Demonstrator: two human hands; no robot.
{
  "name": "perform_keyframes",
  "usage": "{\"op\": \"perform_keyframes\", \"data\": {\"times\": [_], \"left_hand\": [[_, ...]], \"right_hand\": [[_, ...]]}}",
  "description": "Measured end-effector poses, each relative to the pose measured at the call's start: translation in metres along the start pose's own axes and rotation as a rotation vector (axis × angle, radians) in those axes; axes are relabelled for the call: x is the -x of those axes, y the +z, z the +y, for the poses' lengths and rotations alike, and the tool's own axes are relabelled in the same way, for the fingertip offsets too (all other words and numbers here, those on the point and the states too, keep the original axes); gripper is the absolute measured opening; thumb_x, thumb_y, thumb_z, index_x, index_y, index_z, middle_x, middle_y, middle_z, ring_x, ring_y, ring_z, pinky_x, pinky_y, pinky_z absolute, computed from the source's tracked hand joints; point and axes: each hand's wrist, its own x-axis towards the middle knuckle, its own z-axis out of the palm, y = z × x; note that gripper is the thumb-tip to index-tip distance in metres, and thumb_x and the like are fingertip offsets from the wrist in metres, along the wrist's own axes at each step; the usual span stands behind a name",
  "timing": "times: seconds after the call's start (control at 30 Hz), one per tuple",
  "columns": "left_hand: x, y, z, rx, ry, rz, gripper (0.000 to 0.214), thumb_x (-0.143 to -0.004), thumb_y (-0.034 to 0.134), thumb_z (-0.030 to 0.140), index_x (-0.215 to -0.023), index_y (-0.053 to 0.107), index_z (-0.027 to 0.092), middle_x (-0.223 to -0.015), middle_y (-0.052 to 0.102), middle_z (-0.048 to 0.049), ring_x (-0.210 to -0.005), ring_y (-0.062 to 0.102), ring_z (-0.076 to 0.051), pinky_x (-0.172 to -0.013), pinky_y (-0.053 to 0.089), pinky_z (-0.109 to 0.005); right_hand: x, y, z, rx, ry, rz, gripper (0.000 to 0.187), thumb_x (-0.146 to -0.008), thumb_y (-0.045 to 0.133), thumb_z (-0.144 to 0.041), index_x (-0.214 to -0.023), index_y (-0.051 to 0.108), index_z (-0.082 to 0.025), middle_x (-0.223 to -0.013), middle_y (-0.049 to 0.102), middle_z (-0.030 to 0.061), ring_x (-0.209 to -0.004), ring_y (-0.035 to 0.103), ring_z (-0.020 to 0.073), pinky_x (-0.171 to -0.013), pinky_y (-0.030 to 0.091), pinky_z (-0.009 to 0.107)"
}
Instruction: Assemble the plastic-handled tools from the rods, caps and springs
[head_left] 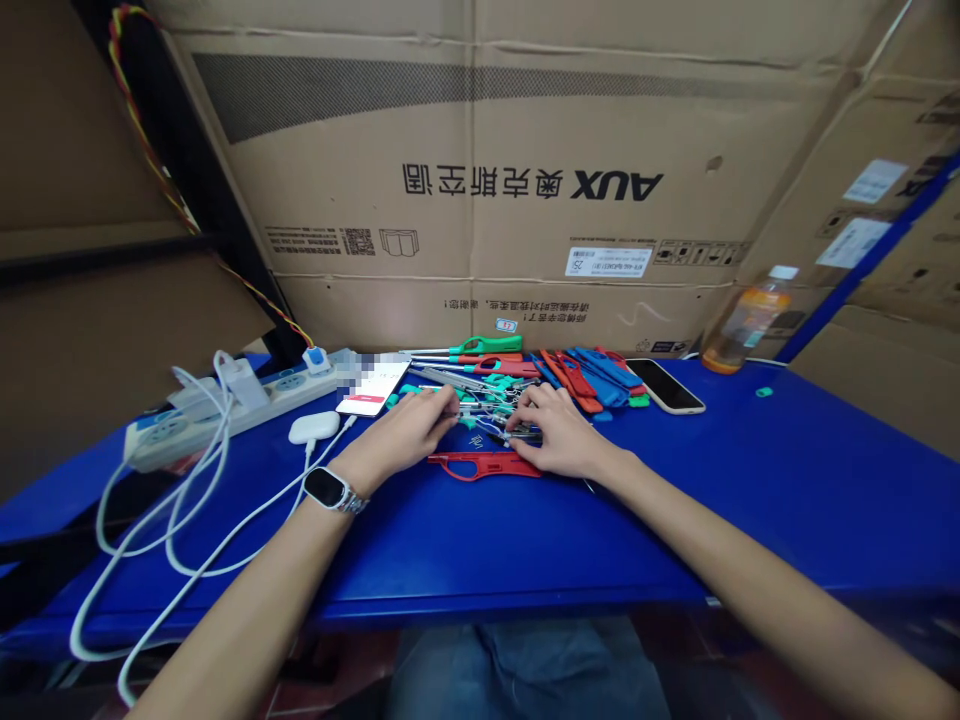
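Both half-curled near red handle (502, 465): left hand (420, 425), right hand (561, 432); can't tell grip; could scatter bits (476, 441) behind handle by brushing.

Upside-down "AUX 奥克斯空调" on the carton (525, 110).
Lower on it, also inverted: "师傅您辛苦了!", "谢谢您!" and 1 QR code (360, 242); its white label (619, 262) seems to read "25", finer print illegible.

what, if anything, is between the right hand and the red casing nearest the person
Nothing visible. The right hand is at the right end of the red casing; whether they touch is unclear. The cluster of small parts lies beyond the casing, on its far side from the person.
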Motion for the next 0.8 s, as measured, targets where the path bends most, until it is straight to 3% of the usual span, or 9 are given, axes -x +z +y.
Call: {"op": "perform_keyframes", "data": {"times": [0.07, 0.2, 0.37, 0.53, 0.67, 0.8], "left_hand": [[0.001, -0.001, 0.004, 0.096, 0.015, 0.016, 0.009, -0.098, 0.045, 0.023, -0.103, 0.051, 0.019, -0.088, 0.063, -0.0034, -0.075, 0.058, -0.018, -0.067, 0.044, -0.030], [0.000, -0.005, 0.013, 0.153, 0.114, 0.087, 0.024, -0.101, 0.039, 0.024, -0.120, 0.053, 0.021, -0.105, 0.065, -0.0071, -0.091, 0.062, -0.020, -0.080, 0.048, -0.033], [-0.001, -0.015, 0.021, 0.160, 0.146, 0.179, 0.021, -0.100, 0.043, 0.029, -0.106, 0.061, 0.019, -0.102, 0.067, -0.0056, -0.088, 0.062, -0.018, -0.078, 0.048, -0.030], [0.005, -0.023, 0.020, 0.180, 0.084, 0.216, 0.022, -0.098, 0.048, 0.035, -0.094, 0.063, 0.018, -0.087, 0.066, -0.0025, -0.074, 0.058, -0.016, -0.065, 0.044, -0.026], [0.013, -0.023, 0.019, 0.195, 0.058, 0.184, 0.020, -0.096, 0.051, 0.033, -0.092, 0.063, 0.018, -0.086, 0.066, -0.0025, -0.074, 0.058, -0.016, -0.066, 0.043, -0.027], [0.019, -0.020, 0.017, 0.214, 0.022, 0.137, 0.020, -0.095, 0.051, 0.033, -0.090, 0.063, 0.018, -0.083, 0.065, -0.0019, -0.068, 0.056, -0.015, -0.061, 0.042, -0.026]], "right_hand": [[0.000, 0.001, 0.002, 0.003, 0.007, -0.005, 0.012, -0.083, 0.070, -0.030, -0.090, 0.071, -0.021, -0.097, 0.056, 0.0062, -0.097, 0.049, 0.0238, -0.088, 0.036, 0.042], [-0.002, 0.003, 0.004, 0.009, -0.003, 0.023, 0.014, -0.083, 0.070, -0.032, -0.089, 0.069, -0.019, -0.098, 0.058, 0.0072, -0.096, 0.050, 0.0243, -0.085, 0.037, 0.041], [-0.002, -0.001, 0.003, -0.183, 0.026, 0.162, 0.008, -0.082, 0.066, -0.023, -0.088, 0.061, -0.020, -0.091, 0.065, 0.0032, -0.090, 0.057, 0.0209, -0.085, 0.040, 0.039], [0.002, -0.005, -0.008, -0.550, 0.074, 0.173, 0.009, -0.090, 0.053, -0.022, -0.099, 0.055, -0.020, -0.089, 0.063, 0.0022, -0.078, 0.059, 0.0157, -0.072, 0.047, 0.030], [0.006, -0.003, -0.016, -0.541, 0.057, 0.185, 0.019, -0.094, 0.046, -0.020, -0.113, 0.047, -0.023, -0.101, 0.058, 0.0043, -0.083, 0.056, 0.0159, -0.076, 0.048, 0.031], [0.009, -0.003, -0.022, -0.457, -0.055, 0.126, 0.018, -0.097, 0.037, -0.014, -0.102, 0.053, -0.022, -0.103, 0.053, 0.0059, -0.092, 0.055, 0.0170, -0.088, 0.046, 0.035]]}}
